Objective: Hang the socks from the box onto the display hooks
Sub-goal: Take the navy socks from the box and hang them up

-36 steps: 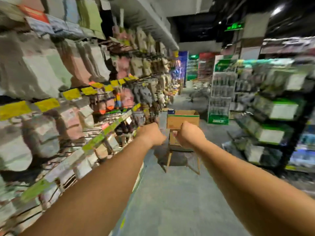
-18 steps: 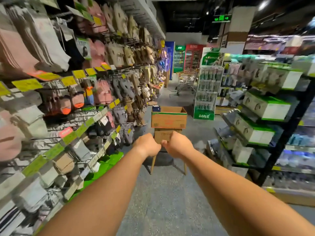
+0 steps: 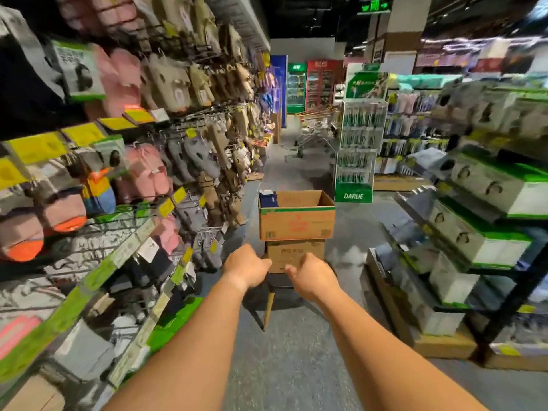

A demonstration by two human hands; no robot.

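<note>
- Grey speckled aisle floor (image 3: 284, 366) runs from 6 o'clock up to 12 o'clock; open walking lane down the middle, narrowing toward the far coolers.
- Left edge, 9 o'clock: long wire display rack of hooks (image 3: 124, 232) with hanging socks and slippers and yellow and green price tags; its lower green rail leans into the lane.
- Right edge, 3 o'clock: black metal shelving with green-and-white cartons (image 3: 486, 232), its low wooden base jutting toward the lane at 4 o'clock.
- Centre, just above the hands: open brown cardboard box with green tape (image 3: 296, 222) sits on a smaller brown carton (image 3: 293, 253), both on a wooden-legged stool (image 3: 268, 304).
- Box contents: folded dark blue socks (image 3: 268, 199) stand in its left end; what shows of the rest of the interior is bare cardboard.
- Left hand (image 3: 246, 266) and right hand (image 3: 311, 275) reach forward side by side, fingers curled under, holding nothing visible, short of the lower carton.
- Since half a second ago: the hands have parted from almost touching to a clear gap, and the stacked boxes loom larger and nearer in view.
- Far background, 12 to 1 o'clock: green "DARLIE" stand (image 3: 354, 173) and a wire shopping trolley (image 3: 314, 126) beyond the box.
</note>
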